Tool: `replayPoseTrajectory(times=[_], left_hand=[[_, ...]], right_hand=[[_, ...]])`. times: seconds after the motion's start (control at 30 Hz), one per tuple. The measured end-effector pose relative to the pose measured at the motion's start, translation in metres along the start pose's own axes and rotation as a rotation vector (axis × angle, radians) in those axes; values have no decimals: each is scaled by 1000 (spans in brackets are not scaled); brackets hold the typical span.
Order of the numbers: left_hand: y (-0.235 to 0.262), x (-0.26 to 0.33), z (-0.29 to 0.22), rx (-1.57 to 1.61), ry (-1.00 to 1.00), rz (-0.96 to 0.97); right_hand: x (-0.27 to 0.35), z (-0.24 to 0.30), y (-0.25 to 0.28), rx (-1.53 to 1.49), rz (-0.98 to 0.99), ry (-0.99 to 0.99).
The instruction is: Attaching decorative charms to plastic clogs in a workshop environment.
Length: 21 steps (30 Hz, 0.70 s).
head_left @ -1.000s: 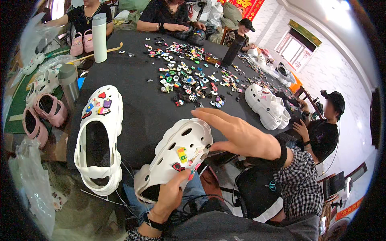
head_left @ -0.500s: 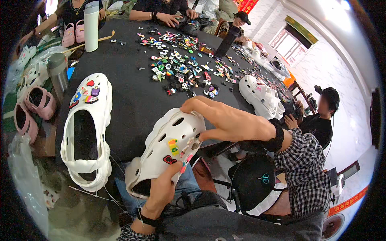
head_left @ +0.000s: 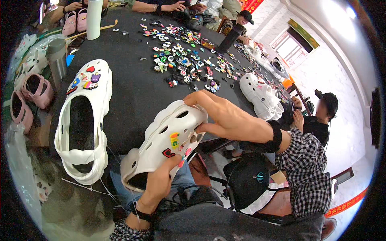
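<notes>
I hold a white clog (head_left: 157, 138) with holes tilted over the near edge of the table. My left hand (head_left: 159, 182) is closed round its heel side, the thumb lying on the upper beside a pink charm. My right hand (head_left: 231, 116) grips the toe end, with fingers over the rim and thumb on the side. A yellow-green charm (head_left: 174, 140) and a red-and-black charm (head_left: 168, 153) sit in the upper. The fingers beneath the shoe are hidden. Left of it lies a second white clog (head_left: 105, 86) with several charms on its toe.
Loose colourful charms (head_left: 181, 60) are spread over the black table (head_left: 128, 76). White clogs (head_left: 259, 96) stand at the right, pink clogs (head_left: 37, 91) at the left. A white tumbler (head_left: 94, 20) and a steel cup (head_left: 57, 58) stand far left. Several people sit around the table.
The camera view has shifted slightly. Both hands keep their hold on the clog, which has barely turned. Co-workers' hands across the table have moved a little.
</notes>
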<state>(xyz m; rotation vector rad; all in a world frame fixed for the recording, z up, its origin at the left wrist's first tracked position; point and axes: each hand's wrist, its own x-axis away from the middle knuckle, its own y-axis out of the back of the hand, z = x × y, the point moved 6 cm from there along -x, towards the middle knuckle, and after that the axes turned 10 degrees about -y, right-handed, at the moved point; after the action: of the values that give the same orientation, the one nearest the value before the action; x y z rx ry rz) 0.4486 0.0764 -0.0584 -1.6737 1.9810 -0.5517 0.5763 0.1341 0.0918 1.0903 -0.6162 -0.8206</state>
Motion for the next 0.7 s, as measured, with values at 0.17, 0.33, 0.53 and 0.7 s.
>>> replayPoseTrajectory(times=[0.17,0.33,0.53,0.7], left_hand=[[3,-4,-4,-96,-47,18],[-1,-7,0,15,4,12],[18,7,33,221,4,-54],[8,9,33,434,163,-114]], right_hand=[[-2,-6,-3,-20,-118,-10],[2,-10,1,-13,-133,-4],[28,-3,9,-85,-240,17],[56,3,-1,28,-606,-14]])
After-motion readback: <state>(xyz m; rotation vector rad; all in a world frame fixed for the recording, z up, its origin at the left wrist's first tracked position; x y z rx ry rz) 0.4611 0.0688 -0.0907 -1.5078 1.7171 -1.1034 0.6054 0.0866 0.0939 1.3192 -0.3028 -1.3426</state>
